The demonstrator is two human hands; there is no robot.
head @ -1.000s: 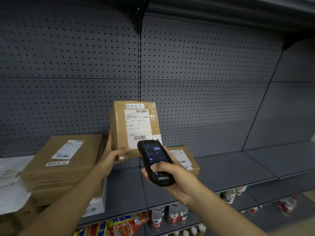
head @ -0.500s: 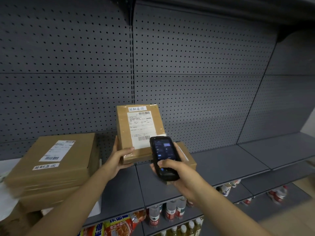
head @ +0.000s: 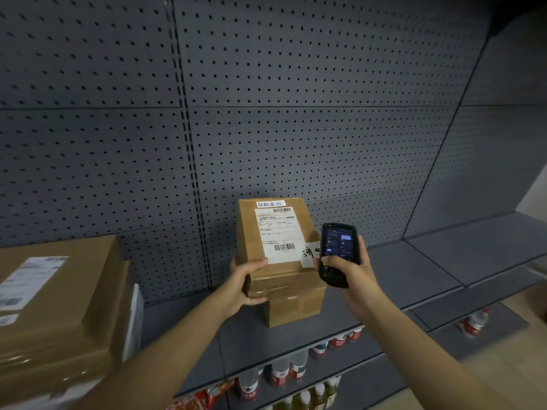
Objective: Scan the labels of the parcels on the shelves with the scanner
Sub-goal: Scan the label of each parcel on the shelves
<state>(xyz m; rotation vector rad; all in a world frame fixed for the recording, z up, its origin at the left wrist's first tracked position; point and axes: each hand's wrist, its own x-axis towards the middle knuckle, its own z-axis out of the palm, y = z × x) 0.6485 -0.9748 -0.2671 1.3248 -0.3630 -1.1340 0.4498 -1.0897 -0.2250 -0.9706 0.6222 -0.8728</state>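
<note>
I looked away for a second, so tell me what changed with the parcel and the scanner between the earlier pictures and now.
The left hand has stood the labelled parcel more upright on the box beneath. The scanner, gripped by the right hand, moved from in front of the label to its right edge. Both grips stayed; the stacked boxes did not move.

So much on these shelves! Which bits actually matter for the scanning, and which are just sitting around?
Part of the job:
- scanner, held in the right hand
- upright parcel with its label, gripped by the left hand
- parcel beneath it
- stacked parcels at left

Just lying about:
- bottles on the lower shelf
- snack packets
- pegboard back wall
</note>
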